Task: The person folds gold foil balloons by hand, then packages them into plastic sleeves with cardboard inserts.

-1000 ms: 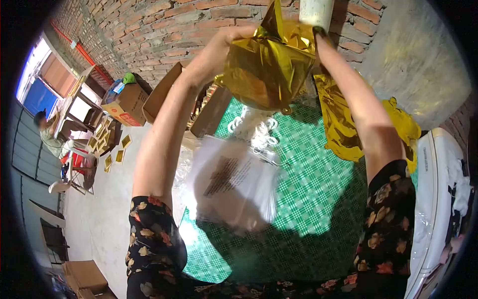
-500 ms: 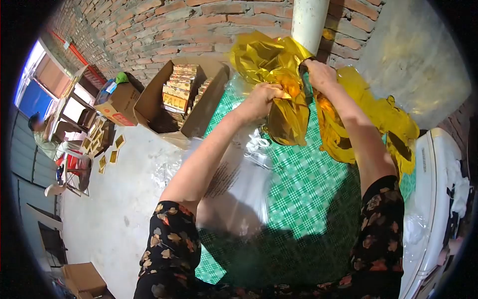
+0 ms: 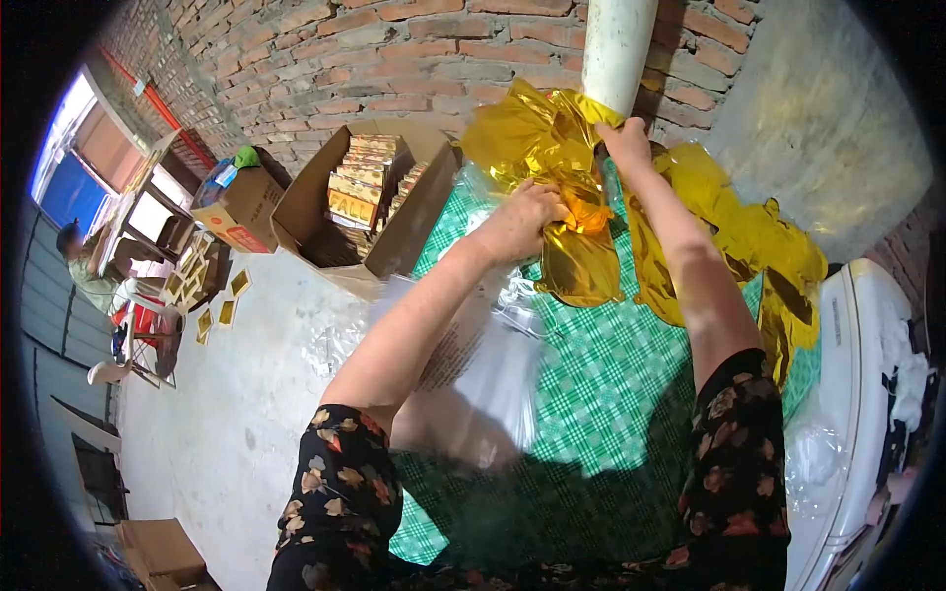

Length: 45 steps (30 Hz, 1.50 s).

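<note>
Crumpled shiny gold foil (image 3: 537, 128) lies at the far end of a table covered with a green checked cloth (image 3: 591, 384). My left hand (image 3: 522, 225) is closed on the near part of this foil, its fingertips partly hidden in the folds. Just to the right, my right hand (image 3: 628, 148) pinches the foil's upper edge by the white pipe. More gold foil (image 3: 729, 231) spreads under and beyond my right forearm, with rounded edges hanging over the table's right side. Clear plastic bags with printed text (image 3: 473, 384) and white string (image 3: 517, 295) lie nearer, beside my left forearm.
Left of the table stands an open carton (image 3: 305, 222) with packed patterned packets. Another carton (image 3: 236, 212) and gold-coloured frames (image 3: 197, 271) are farther left, near a seated person (image 3: 89, 266). A white pipe (image 3: 616, 59) runs up the brick wall. A white appliance (image 3: 852, 394) borders the right.
My left hand has shifted slightly right and down on the foil. My right hand has moved a little, and the foil between them has changed shape. The camera view has tilted slightly.
</note>
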{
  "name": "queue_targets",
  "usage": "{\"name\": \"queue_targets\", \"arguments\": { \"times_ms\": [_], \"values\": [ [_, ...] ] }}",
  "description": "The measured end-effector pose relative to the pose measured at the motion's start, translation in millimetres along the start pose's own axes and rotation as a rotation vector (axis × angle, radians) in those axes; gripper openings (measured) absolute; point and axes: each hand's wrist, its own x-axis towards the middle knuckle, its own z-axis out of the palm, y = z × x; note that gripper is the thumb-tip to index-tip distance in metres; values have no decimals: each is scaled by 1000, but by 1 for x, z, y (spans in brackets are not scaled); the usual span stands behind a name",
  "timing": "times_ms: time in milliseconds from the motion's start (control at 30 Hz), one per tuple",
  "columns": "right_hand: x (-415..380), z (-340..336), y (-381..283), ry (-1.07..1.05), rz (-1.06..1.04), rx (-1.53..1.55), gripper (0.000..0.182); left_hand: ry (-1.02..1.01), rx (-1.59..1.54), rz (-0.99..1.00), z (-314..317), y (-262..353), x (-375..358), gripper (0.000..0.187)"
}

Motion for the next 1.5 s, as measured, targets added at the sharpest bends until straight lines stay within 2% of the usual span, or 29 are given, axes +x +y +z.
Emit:
{"name": "queue_targets", "arguments": {
  "times_ms": [67, 133, 233, 267, 367, 400, 500, 533, 667, 767, 800, 900, 1067, 1167, 1267, 1367, 1433, 1500],
  "values": [
    [17, 6, -10, -22, 129, 384, 58, -2, -7, -4, -1, 2, 1, 39],
    [13, 1, -32, 38, 196, 598, 49, -3, -12, -10, -1, 3, 1, 42],
    [21, 3, -35, 262, -150, 514, 63, 3, -7, -14, 2, 1, -1, 41],
    [26, 2, -33, 276, -221, 392, 56, 10, -5, -12, 4, -1, -1, 38],
    [-4, -30, -52, 380, -144, 133, 50, 3, -35, -20, 9, -5, -1, 37],
    [-17, -38, -55, 339, -22, 80, 46, -3, -48, -25, 9, -6, -1, 38],
    [-17, -34, -15, 392, -183, -48, 42, -12, -125, -45, 9, -9, -2, 39],
    [-18, -31, -11, 500, -390, -85, 34, -21, -136, -49, 9, -11, -2, 39],
    [-54, -38, -29, 361, -700, -162, 28, -13, -154, -52, 2, -4, 1, 46],
    [-52, -28, -12, 114, -770, -639, 29, -5, -159, -52, -3, 4, 2, 46],
    [-36, -16, 11, -63, -555, -784, 33, -9, -164, -53, -4, 4, 2, 44],
    [-45, -16, 16, 25, -433, -686, 38, -54, -142, -76, -1, -2, 2, 33],
    [-45, -25, -10, 173, -746, -488, 21, 43, -189, -44, 4, -3, -2, 24],
    [-44, -16, -10, 150, -626, -550, 25, 79, -218, -41, 3, 1, -3, 22],
    [-34, 14, 16, -85, -418, -758, 33, 79, -215, -50, -5, 7, -2, 23],
    [-15, -2, -4, -333, -372, -868, 40, 94, -191, -43, -3, 9, -2, 23],
    [-11, -6, -9, -365, -337, -798, 41, 114, -192, -31, 1, 5, -3, 24],
    [-13, -4, -2, -346, -343, -750, 41, 117, -139, 9, 9, 2, -2, 37]
  ]
}}
